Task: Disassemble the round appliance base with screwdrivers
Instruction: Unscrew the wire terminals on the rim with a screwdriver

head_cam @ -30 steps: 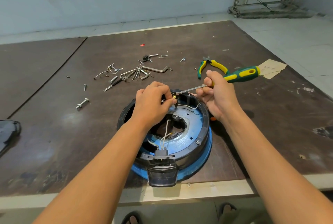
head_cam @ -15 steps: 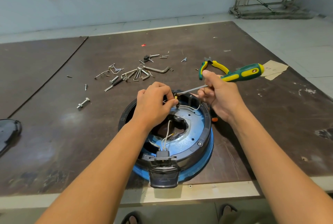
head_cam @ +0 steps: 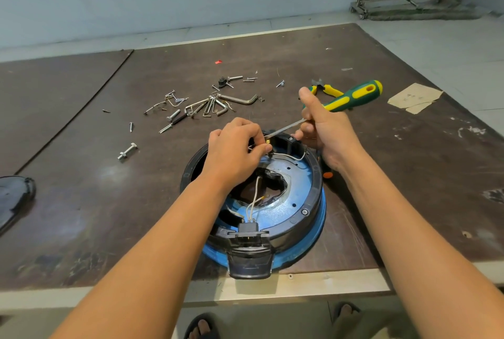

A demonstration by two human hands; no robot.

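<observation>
only the right hand (head_cam: 327, 134) has moved a little: it sits slightly higher than one second ago, so the green and yellow screwdriver (head_cam: 351, 97) now tilts more steeply. its fingers are curled tight around the front of the handle, and the blade tip reaches just to the left fingertips. the left hand (head_cam: 234, 147) has kept its place. its fingers pinch together on a small brass terminal (head_cam: 268, 142) with a white wire (head_cam: 289, 157) leading away from it.

the round appliance base (head_cam: 300, 197) lies directly under both hands, near the front edge of the surface (head_cam: 109, 202). loose screws and hex keys (head_cam: 212, 105) lie beyond the left fingers, and pliers (head_cam: 331, 90) just behind the right thumb.

i judge the step is loosening the terminal screw to free the wire. the next move needs the tip seated well in the screw head while the pinch holds the terminal steady, or the blade may slip.
</observation>
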